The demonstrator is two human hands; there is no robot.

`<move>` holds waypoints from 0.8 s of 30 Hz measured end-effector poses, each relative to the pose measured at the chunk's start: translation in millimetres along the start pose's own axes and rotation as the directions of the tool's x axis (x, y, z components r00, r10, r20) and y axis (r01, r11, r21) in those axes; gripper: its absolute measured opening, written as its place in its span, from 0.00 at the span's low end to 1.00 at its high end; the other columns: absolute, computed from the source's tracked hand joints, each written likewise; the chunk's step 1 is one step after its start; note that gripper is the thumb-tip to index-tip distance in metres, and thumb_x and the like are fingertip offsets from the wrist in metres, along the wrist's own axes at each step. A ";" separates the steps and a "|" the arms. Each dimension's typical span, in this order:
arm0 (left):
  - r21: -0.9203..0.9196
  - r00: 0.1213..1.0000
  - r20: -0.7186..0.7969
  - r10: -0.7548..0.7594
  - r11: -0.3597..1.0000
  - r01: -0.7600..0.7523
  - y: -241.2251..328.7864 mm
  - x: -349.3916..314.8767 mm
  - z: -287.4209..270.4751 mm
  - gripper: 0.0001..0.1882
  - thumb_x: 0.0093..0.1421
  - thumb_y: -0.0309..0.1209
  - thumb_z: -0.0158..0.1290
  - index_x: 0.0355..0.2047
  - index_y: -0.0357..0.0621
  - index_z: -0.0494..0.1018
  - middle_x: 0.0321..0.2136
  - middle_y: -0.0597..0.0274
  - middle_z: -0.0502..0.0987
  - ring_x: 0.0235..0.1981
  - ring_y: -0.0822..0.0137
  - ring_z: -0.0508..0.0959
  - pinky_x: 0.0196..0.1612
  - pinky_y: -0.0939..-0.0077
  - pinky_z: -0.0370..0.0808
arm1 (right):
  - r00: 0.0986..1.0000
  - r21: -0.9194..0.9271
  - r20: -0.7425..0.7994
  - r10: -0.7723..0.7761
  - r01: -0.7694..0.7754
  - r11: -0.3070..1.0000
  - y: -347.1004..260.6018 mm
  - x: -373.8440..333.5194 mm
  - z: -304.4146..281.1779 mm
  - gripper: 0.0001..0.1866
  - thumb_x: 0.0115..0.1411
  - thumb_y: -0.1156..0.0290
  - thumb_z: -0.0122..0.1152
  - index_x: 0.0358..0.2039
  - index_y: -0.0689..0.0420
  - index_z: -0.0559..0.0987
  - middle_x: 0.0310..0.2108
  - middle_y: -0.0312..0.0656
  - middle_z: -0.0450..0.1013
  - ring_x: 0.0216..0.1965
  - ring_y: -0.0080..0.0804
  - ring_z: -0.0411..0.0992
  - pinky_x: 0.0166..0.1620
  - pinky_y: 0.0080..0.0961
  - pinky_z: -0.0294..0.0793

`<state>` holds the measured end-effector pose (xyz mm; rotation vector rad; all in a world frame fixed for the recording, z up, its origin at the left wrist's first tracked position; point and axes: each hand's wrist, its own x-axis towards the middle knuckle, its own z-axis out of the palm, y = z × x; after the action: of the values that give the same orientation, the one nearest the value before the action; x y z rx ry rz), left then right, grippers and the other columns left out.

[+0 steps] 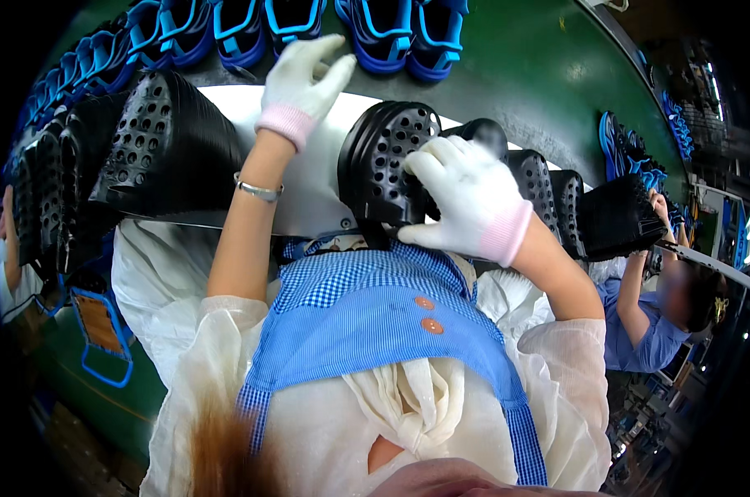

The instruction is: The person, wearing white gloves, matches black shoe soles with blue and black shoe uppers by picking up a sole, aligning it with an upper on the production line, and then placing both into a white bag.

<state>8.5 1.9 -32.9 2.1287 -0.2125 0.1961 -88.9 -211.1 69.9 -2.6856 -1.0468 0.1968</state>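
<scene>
My left hand (305, 89), in a white glove with a pink cuff, is raised over the far side of the work surface. Its fingers are apart and hold nothing, close to a row of black and blue shoes (379, 37). In a matching glove, my right hand (468, 199) grips the right side of a small stack of black perforated sole-shaped pieces (381, 157). The thumb lies at the near end of this stack and the fingers bend over its top. The stack stands in front of me on a white board (313, 178); the glove hides part of it.
A larger stack of black perforated pieces (147, 141) leans at left, with several others beyond it. More stacks (534, 178) stand at right. Beside them a co-worker (656, 306) reaches toward shoes (619, 149). A blue-framed chair (102, 327) is at lower left.
</scene>
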 end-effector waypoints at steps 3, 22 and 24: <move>-0.455 0.941 0.321 -0.106 0.854 0.252 26.0 -8.3 -12.1 0.29 0.66 0.47 0.45 0.58 0.35 0.65 0.52 0.51 0.72 0.48 0.65 0.75 0.49 0.75 0.73 | 0.998 0.061 -0.057 -0.002 0.005 0.998 -6.2 0.8 -27.4 0.30 0.36 0.54 0.72 0.38 0.57 0.74 0.35 0.44 0.70 0.39 0.42 0.71 0.43 0.36 0.70; -0.991 0.988 0.052 -0.147 0.117 0.070 42.3 11.5 9.6 0.15 0.65 0.39 0.48 0.46 0.44 0.68 0.35 0.66 0.74 0.35 0.74 0.75 0.39 0.78 0.75 | 0.927 0.406 -0.134 0.351 -0.272 0.872 19.7 63.8 -16.2 0.28 0.51 0.53 0.64 0.42 0.64 0.72 0.31 0.54 0.75 0.35 0.50 0.76 0.40 0.37 0.75; -0.983 0.965 -0.037 -0.260 0.181 0.011 40.7 20.8 14.7 0.11 0.64 0.35 0.52 0.42 0.44 0.70 0.33 0.71 0.73 0.32 0.80 0.73 0.37 0.84 0.72 | 0.910 0.402 -0.172 0.378 -0.286 0.870 22.5 70.2 -12.7 0.24 0.52 0.54 0.63 0.36 0.63 0.72 0.27 0.54 0.74 0.32 0.50 0.75 0.36 0.37 0.75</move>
<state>20.3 -33.7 -2.8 0.7404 0.0150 0.1008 -20.3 -181.7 73.3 -2.4406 -0.4114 0.1050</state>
